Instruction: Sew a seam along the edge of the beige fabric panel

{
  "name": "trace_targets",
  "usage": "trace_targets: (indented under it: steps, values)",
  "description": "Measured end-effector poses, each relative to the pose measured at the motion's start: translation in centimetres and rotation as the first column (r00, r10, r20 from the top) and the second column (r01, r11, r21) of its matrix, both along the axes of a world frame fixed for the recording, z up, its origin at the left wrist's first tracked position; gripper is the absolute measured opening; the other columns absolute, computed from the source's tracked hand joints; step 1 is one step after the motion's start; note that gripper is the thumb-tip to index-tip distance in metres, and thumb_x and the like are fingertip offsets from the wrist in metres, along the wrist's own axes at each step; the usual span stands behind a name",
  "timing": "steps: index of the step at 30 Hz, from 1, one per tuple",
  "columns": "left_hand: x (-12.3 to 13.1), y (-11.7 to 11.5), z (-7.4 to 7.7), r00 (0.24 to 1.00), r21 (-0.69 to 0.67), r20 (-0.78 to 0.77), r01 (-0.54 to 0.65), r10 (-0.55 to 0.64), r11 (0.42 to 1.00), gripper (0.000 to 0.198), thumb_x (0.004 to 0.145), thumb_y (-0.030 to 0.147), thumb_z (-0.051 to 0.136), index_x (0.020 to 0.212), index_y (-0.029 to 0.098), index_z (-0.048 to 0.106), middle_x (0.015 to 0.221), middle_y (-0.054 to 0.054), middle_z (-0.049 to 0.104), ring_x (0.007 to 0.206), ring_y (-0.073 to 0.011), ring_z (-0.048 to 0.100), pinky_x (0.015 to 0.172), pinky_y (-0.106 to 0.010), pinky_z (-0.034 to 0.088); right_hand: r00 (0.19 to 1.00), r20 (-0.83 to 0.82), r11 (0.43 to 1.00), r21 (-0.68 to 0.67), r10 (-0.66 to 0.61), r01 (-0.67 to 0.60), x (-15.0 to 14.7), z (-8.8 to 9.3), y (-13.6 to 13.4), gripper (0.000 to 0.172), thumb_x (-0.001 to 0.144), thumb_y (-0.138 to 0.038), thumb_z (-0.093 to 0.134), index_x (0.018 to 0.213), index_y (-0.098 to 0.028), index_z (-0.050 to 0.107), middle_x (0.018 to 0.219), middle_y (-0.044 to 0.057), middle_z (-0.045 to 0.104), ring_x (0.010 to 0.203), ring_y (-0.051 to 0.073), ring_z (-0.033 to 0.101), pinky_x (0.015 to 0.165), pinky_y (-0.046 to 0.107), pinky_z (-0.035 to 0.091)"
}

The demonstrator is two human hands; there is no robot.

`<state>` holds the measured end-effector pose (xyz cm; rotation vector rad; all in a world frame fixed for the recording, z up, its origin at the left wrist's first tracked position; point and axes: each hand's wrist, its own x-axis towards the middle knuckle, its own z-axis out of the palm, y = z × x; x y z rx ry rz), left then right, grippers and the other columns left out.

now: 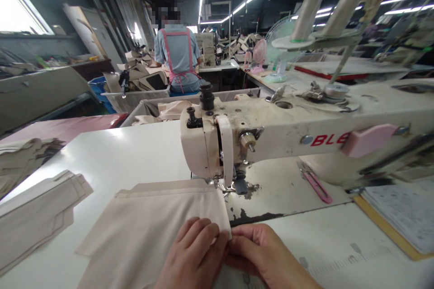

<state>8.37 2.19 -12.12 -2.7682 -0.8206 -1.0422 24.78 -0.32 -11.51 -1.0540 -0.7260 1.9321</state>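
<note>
Both hands, left (pixel 195 257) and right (pixel 267 257), pinch fabric (pixel 152 226) edge.

Soft cloth, chipped machine
The cloth (pixel 152 226) looks matt and smooth; past it, the machine (pixel 271 135) has worn paint on a glossy table (pixel 135 153).

Beige cloth (pixel 152 230) — cream sewing machine (pixel 271 135), pink snips (pixel 317 185)

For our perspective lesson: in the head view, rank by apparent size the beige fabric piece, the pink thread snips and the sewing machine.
1. sewing machine
2. beige fabric piece, though nearness enlarges it
3. pink thread snips
</note>
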Motion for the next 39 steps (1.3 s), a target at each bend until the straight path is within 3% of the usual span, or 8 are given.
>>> trace_targets:
  steps: [10, 13, 15, 17, 19, 21, 28, 39]
  values:
    - [0.0, -0.2, -0.1, 0.996, -0.264, 0.083, -0.007, 0.03, 0.965, 0.022, 0.099, 0.02, 0.042, 0.089, 0.017, 0.062, 0.075, -0.002, 0.064, 0.069, -0.0108, 0.061, 0.067, -0.016, 0.052, 0.998, 0.057, 0.998, 0.046, 0.033, -0.036, 0.1, -0.2, -0.2, 0.032, 0.075, -0.047, 0.072, 0.07, -0.015, 0.073, 0.061, 0.0, 0.06, 0.074, 0.02, 0.061, 0.081, 0.03, 0.049]
    - [-0.2, -0.1, -0.2, 0.999, -0.199, 0.047, -0.016, 0.026, 0.98, 0.021, 0.099, 0.018, 0.042, 0.091, 0.017, 0.062, 0.074, -0.002, 0.063, 0.068, -0.0122, 0.059, 0.064, -0.018, 0.051, 0.944, 0.325, 0.979, 0.169, 0.057, -0.117, 1.6, -1.0, -0.4, 0.023, 0.081, -0.038, 0.065, 0.086, -0.017, 0.073, 0.081, 0.005, 0.067, 0.071, 0.019, 0.064, 0.069, 0.029, 0.055]
    - [-0.4, -0.2, -0.4, 1.0, -0.162, 0.021, -0.016, 0.02, 0.987, 0.017, 0.097, 0.016, 0.044, 0.095, 0.016, 0.06, 0.075, -0.003, 0.063, 0.069, -0.0141, 0.057, 0.063, -0.021, 0.049, 0.779, 0.608, 0.869, 0.458, -0.154, -0.186, 2.9, -1.3, -0.5, 0.017, 0.085, -0.026, 0.06, 0.098, -0.021, 0.07, 0.102, 0.007, 0.067, 0.076, 0.02, 0.066, 0.067, 0.03, 0.057]
    - [-0.5, -0.4, -0.8, 0.999, -0.189, 0.015, 0.037, -0.034, 0.981, 0.017, 0.097, 0.015, 0.041, 0.1, 0.014, 0.058, 0.08, -0.006, 0.062, 0.073, -0.0165, 0.055, 0.065, -0.024, 0.048, 0.593, 0.674, 0.585, 0.716, -0.441, -0.38, 3.8, -1.4, -0.2, 0.024, 0.088, -0.016, 0.054, 0.107, -0.023, 0.066, 0.111, 0.008, 0.065, 0.091, 0.022, 0.064, 0.08, 0.033, 0.056]
    - [-0.7, -0.5, -1.0, 0.995, -0.258, 0.048, 0.1, -0.091, 0.961, 0.02, 0.098, 0.013, 0.034, 0.1, 0.013, 0.055, 0.083, -0.008, 0.062, 0.075, -0.0177, 0.053, 0.066, -0.027, 0.047, 0.555, 0.631, 0.31, 0.764, -0.542, -0.566, 3.9, -1.2, 0.5, 0.026, 0.092, -0.012, 0.051, 0.113, -0.019, 0.064, 0.112, 0.01, 0.065, 0.106, 0.024, 0.058, 0.093, 0.036, 0.05]
    - [-0.9, -0.1, -0.8, 0.991, -0.338, 0.091, 0.12, -0.094, 0.933, 0.02, 0.098, 0.013, 0.033, 0.09, 0.016, 0.052, 0.077, -0.005, 0.06, 0.07, -0.0166, 0.051, 0.063, -0.026, 0.044, 0.573, 0.634, 0.163, 0.732, -0.519, -0.661, 3.5, -1.0, 1.4, 0.022, 0.096, -0.013, 0.047, 0.11, -0.014, 0.064, 0.106, 0.011, 0.068, 0.103, 0.022, 0.059, 0.094, 0.034, 0.05]
    - [-2.7, 5.1, 1.4, 0.97, -0.338, -0.243, -0.091, 0.006, 0.937, 0.026, 0.091, 0.015, 0.052, 0.116, 0.02, 0.058, 0.111, -0.005, 0.063, 0.102, -0.0212, 0.055, 0.092, -0.035, 0.046, 0.55, 0.651, 0.03, 0.66, -0.523, -0.751, 2.2, -1.5, 2.8, 0.036, 0.101, -0.013, 0.033, 0.096, -0.011, 0.069, 0.083, 0.012, 0.07, 0.082, 0.022, 0.065, 0.08, 0.033, 0.056]
    - [-2.8, 8.3, 1.3, 0.952, -0.293, -0.306, -0.123, 0.029, 0.948, 0.018, 0.094, 0.017, 0.049, 0.083, 0.019, 0.063, 0.095, -0.002, 0.066, 0.078, -0.0158, 0.059, 0.077, -0.029, 0.047, 0.508, 0.571, -0.059, 0.626, -0.644, -0.778, 2.3, -1.9, 4.6, 0.045, 0.101, -0.011, 0.024, 0.102, -0.006, 0.069, 0.096, 0.015, 0.074, 0.09, 0.024, 0.069, 0.084, 0.034, 0.059]
